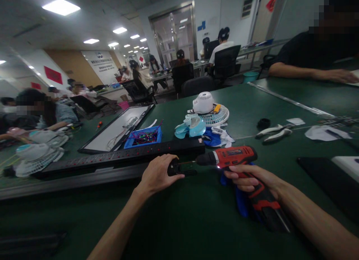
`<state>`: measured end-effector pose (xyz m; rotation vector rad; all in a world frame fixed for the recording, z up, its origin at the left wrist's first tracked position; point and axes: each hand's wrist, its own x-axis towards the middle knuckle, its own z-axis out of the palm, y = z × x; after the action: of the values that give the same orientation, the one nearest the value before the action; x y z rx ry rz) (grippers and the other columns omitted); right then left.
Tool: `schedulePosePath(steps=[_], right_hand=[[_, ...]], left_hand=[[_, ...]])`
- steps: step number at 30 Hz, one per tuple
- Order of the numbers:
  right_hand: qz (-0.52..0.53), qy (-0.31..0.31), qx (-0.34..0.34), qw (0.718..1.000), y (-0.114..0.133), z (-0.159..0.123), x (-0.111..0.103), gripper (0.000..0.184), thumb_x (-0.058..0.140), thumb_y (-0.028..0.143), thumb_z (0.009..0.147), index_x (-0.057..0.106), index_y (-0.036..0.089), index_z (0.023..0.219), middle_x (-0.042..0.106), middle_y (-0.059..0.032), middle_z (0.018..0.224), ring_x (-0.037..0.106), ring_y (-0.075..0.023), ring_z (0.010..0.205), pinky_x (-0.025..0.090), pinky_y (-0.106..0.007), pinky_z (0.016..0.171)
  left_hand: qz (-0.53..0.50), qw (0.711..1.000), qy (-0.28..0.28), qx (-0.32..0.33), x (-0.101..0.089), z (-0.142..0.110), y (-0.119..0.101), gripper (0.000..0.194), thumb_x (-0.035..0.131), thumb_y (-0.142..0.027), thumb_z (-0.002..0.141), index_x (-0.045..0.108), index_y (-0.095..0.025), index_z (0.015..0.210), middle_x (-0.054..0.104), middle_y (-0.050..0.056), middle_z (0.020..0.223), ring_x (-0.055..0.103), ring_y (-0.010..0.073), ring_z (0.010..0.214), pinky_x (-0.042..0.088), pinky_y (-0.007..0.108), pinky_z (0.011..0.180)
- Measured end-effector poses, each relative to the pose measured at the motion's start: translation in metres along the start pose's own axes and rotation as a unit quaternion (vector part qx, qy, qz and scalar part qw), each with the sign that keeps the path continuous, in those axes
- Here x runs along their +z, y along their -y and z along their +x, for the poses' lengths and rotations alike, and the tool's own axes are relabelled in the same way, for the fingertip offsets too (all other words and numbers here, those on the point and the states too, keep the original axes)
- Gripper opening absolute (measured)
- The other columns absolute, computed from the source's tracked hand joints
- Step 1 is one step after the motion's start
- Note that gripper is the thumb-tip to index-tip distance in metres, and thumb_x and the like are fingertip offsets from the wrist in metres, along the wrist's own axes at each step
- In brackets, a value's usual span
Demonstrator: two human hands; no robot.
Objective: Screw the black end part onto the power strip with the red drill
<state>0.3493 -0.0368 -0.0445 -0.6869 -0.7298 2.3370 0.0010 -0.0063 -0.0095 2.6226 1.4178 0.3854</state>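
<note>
My right hand [254, 178] is wrapped round the grip of a red and black cordless drill [235, 156], lying level with its light on. The thin bit [187, 162] points left at the end of a long black rail [84, 182]. With thumb and fingers my left hand [158, 172] grips a black end piece [175, 167] on that rail. The bit's tip meets or nearly meets this end piece; I cannot tell which. Just behind lies a long black strip with red sockets [134, 151]. Something blue [242, 202] is partly hidden beneath the drill.
Beyond the strip are a blue bin of wires [144, 136], light-blue fan blades [192, 126] and a white fan housing [204, 103]. Pliers [276, 133] and a black panel [328, 185] lie at right. A co-worker's arm [303, 71] rests at the far right.
</note>
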Motion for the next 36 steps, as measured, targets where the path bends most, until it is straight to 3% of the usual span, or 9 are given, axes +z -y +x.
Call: schedulePosePath(steps=[15, 22, 24, 27, 29, 36], right_hand=[[-0.016, -0.016, -0.001, 1.000, 0.003, -0.007, -0.001, 0.031, 0.079, 0.033, 0.090, 0.064, 0.012, 0.074, 0.034, 0.0141, 0.046, 0.010, -0.0012, 0.041, 0.036, -0.011, 0.041], [-0.022, -0.033, -0.022, 0.999, 0.004, -0.008, 0.001, 0.027, 0.075, 0.030, 0.094, 0.073, 0.003, 0.091, 0.036, 0.0135, 0.047, 0.014, -0.0004, 0.040, 0.040, -0.010, 0.044], [-0.018, -0.042, -0.028, 0.999, 0.004, -0.008, 0.002, 0.025, 0.074, 0.028, 0.095, 0.073, 0.003, 0.100, 0.050, 0.0091, 0.051, 0.023, 0.0003, 0.038, 0.043, -0.010, 0.044], [0.017, -0.070, -0.030, 0.997, 0.005, -0.010, 0.004, 0.027, 0.072, 0.017, 0.095, 0.070, 0.005, 0.119, 0.079, -0.0080, 0.091, 0.040, 0.0016, 0.039, 0.047, -0.012, 0.044], [0.040, -0.081, -0.020, 0.996, 0.006, -0.011, 0.006, 0.033, 0.068, 0.013, 0.097, 0.067, 0.006, 0.129, 0.080, -0.0150, 0.112, 0.046, 0.0016, 0.041, 0.049, -0.013, 0.044], [0.033, -0.071, -0.001, 0.997, 0.007, -0.012, 0.003, 0.036, 0.075, 0.018, 0.094, 0.070, 0.004, 0.127, 0.081, -0.0174, 0.111, 0.050, 0.0005, 0.042, 0.053, -0.014, 0.045]], left_hand=[[0.009, 1.000, -0.015, 0.007, 0.005, 0.002, 0.001, 0.061, 0.076, -0.063, 0.087, 0.058, -0.023, 0.129, 0.069, 0.006, 0.120, 0.067, 0.0288, 0.106, 0.053, 0.046, 0.095], [0.001, 1.000, -0.009, 0.004, 0.004, 0.001, 0.000, 0.057, 0.076, -0.062, 0.087, 0.058, -0.025, 0.126, 0.069, 0.005, 0.118, 0.066, 0.0287, 0.104, 0.053, 0.045, 0.093], [0.001, 1.000, -0.009, 0.004, 0.004, 0.001, 0.000, 0.056, 0.077, -0.061, 0.087, 0.058, -0.025, 0.126, 0.069, 0.005, 0.117, 0.066, 0.0288, 0.104, 0.052, 0.045, 0.094], [0.005, 1.000, -0.010, 0.004, 0.004, 0.001, 0.000, 0.056, 0.077, -0.061, 0.087, 0.058, -0.025, 0.125, 0.069, 0.005, 0.117, 0.067, 0.0290, 0.104, 0.052, 0.045, 0.094], [0.004, 1.000, -0.011, 0.006, 0.004, 0.002, 0.000, 0.057, 0.076, -0.061, 0.087, 0.058, -0.025, 0.126, 0.069, 0.006, 0.118, 0.067, 0.0291, 0.105, 0.052, 0.046, 0.096], [0.005, 1.000, -0.012, 0.006, 0.002, 0.002, -0.001, 0.056, 0.077, -0.059, 0.087, 0.059, -0.024, 0.126, 0.069, 0.006, 0.118, 0.067, 0.0287, 0.105, 0.053, 0.045, 0.095]])
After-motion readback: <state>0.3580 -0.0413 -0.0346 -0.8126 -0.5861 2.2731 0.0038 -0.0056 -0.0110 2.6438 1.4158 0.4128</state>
